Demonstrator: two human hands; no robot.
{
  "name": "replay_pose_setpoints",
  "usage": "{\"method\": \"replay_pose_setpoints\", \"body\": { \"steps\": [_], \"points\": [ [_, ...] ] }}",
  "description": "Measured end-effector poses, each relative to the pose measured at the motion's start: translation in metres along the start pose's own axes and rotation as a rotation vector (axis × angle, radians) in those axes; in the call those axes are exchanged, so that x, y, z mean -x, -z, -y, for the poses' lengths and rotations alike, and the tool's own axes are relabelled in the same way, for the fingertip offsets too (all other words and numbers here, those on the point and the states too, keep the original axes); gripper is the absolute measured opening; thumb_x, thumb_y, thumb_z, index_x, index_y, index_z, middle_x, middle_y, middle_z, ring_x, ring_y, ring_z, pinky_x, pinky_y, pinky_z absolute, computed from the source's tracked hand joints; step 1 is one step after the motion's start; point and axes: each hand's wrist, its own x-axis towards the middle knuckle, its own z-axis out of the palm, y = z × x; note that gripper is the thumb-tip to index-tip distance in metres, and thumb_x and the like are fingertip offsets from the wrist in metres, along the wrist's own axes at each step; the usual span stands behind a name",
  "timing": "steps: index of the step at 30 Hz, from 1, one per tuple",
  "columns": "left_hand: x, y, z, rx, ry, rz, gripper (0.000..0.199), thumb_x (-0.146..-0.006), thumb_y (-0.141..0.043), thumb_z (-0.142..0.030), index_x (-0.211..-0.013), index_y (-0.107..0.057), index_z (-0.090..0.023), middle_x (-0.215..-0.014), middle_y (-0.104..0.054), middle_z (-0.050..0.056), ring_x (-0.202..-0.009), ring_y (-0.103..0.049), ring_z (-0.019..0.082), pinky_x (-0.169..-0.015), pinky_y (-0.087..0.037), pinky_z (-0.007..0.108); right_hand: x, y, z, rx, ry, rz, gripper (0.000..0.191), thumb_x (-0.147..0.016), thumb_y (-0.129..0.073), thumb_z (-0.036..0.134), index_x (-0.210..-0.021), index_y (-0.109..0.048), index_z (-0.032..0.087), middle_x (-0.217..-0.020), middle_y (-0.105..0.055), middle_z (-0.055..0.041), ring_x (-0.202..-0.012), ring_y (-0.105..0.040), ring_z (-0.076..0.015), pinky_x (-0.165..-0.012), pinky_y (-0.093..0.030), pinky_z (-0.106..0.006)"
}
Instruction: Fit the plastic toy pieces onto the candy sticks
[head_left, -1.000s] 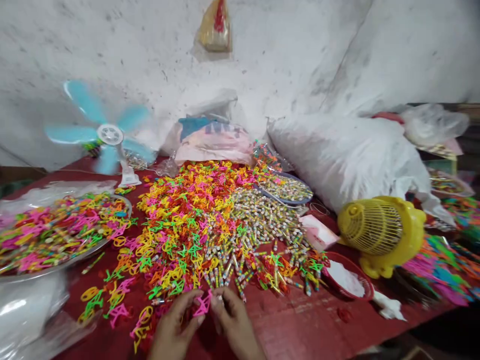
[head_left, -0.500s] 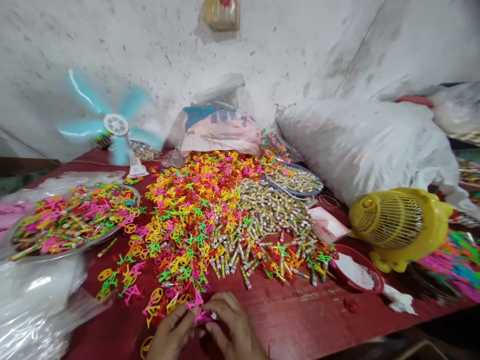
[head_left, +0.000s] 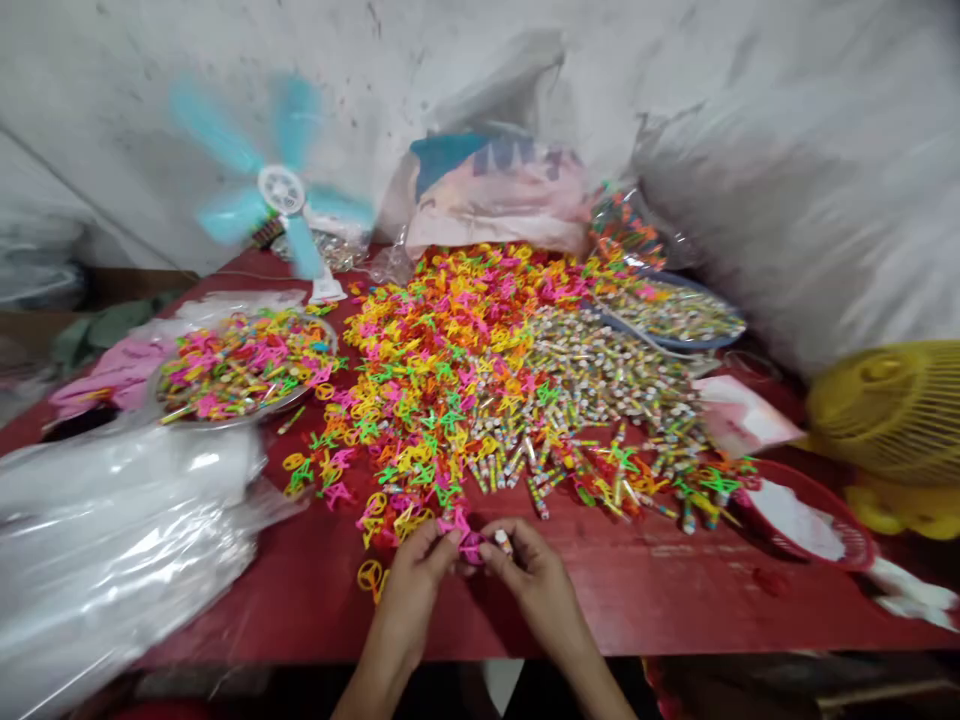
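Note:
My left hand is closed in a pinch on a pink plastic piece, low over the near part of the table. Close beside it, my right hand is closed too, its fingers around a small patterned tube with a white end. Thumb and fingertips of that hand also meet the purple-pink part between the hands; whether it is one piece with the pink one, I cannot tell. Just beyond lies a heap of bright plastic pieces with thin legs and rings. Many small patterned tubes are piled to its right.
A round tray of mixed pieces stands at left, behind plastic bags. A blue fan spins at the back. To the right are a blue-rimmed tray, a red basket and a yellow fan-like object.
My view has turned down and to the left, so the table sits higher and further right in it. Both hands still pinch around the pink piece, and the tube's white end shows more.

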Motion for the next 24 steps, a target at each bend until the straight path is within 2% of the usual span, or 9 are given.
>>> {"method": "replay_pose_setpoints", "body": {
  "steps": [6, 9, 13, 16, 19, 22, 24],
  "points": [
    [0.005, -0.001, -0.006, -0.005, 0.04, 0.015, 0.032, -0.067, -0.071, -0.043, -0.075, -0.062, -0.014, -0.068, -0.064, 0.002, -0.065, -0.059, 0.015, -0.069, -0.048, 0.029, 0.003, 0.004, -0.005, -0.025, -0.043, 0.037, 0.029, -0.078, -0.068, 0.046, -0.083, -0.062, 0.018, -0.067, -0.057, 0.0015, -0.064, -0.054, -0.0135, -0.061, -0.045, -0.025],
    [0.004, 0.002, -0.003, -0.02, 0.037, 0.012, 0.032, -0.068, -0.07, -0.044, -0.076, -0.06, -0.014, -0.069, -0.062, 0.001, -0.066, -0.057, 0.015, -0.069, -0.047, 0.029, 0.004, 0.006, -0.005, 0.045, -0.025, 0.075, 0.028, -0.08, -0.065, 0.045, -0.086, -0.063, 0.018, -0.07, -0.059, -0.0001, -0.066, -0.057, -0.0149, -0.064, -0.048, -0.026],
    [0.003, 0.005, 0.005, -0.129, -0.031, -0.04, 0.029, -0.07, -0.065, -0.044, -0.073, -0.057, -0.016, -0.068, -0.056, -0.001, -0.067, -0.052, 0.013, -0.066, -0.044, 0.026, 0.003, 0.009, -0.007, 0.283, 0.143, 0.098, 0.03, -0.089, -0.054, 0.04, -0.111, -0.065, 0.022, -0.102, -0.065, -0.0082, -0.097, -0.061, -0.0205, -0.084, -0.05, -0.033],
    [0.002, 0.007, 0.012, -0.3, -0.108, -0.068, 0.027, -0.074, -0.059, -0.044, -0.073, -0.055, -0.018, -0.068, -0.052, -0.002, -0.067, -0.049, 0.014, -0.064, -0.042, 0.026, 0.003, 0.009, -0.011, 0.402, 0.266, 0.098, 0.035, -0.092, -0.049, 0.034, -0.123, -0.06, 0.024, -0.107, -0.065, -0.0097, -0.1, -0.062, -0.0204, -0.086, -0.052, -0.034],
    [0.002, 0.009, 0.016, -0.487, -0.171, -0.113, 0.025, -0.079, -0.051, -0.044, -0.071, -0.051, -0.02, -0.065, -0.049, -0.003, -0.064, -0.047, 0.014, -0.061, -0.04, 0.026, 0.004, 0.007, -0.014, 0.473, 0.32, 0.071, 0.028, -0.091, -0.051, 0.032, -0.115, -0.062, 0.023, -0.104, -0.069, -0.009, -0.094, -0.066, -0.0207, -0.082, -0.054, -0.033],
    [0.003, 0.009, 0.016, -0.67, -0.222, -0.143, 0.023, -0.083, -0.045, -0.039, -0.069, -0.047, -0.021, -0.062, -0.049, -0.003, -0.06, -0.047, 0.014, -0.059, -0.037, 0.025, 0.007, 0.002, -0.011, 0.536, 0.342, 0.021, 0.016, -0.091, -0.051, 0.032, -0.097, -0.063, 0.023, -0.09, -0.071, -0.0061, -0.081, -0.068, -0.0192, -0.073, -0.055, -0.03],
    [0.005, 0.008, 0.015, -0.773, -0.255, -0.159, 0.02, -0.085, -0.043, -0.034, -0.07, -0.047, -0.021, -0.062, -0.05, -0.002, -0.06, -0.05, 0.014, -0.059, -0.037, 0.026, 0.009, 0.0, -0.008, 0.563, 0.351, 0.009, 0.014, -0.092, -0.049, 0.032, -0.092, -0.06, 0.023, -0.084, -0.07, -0.0043, -0.075, -0.068, -0.0179, -0.067, -0.054, -0.028]
  ]
}}
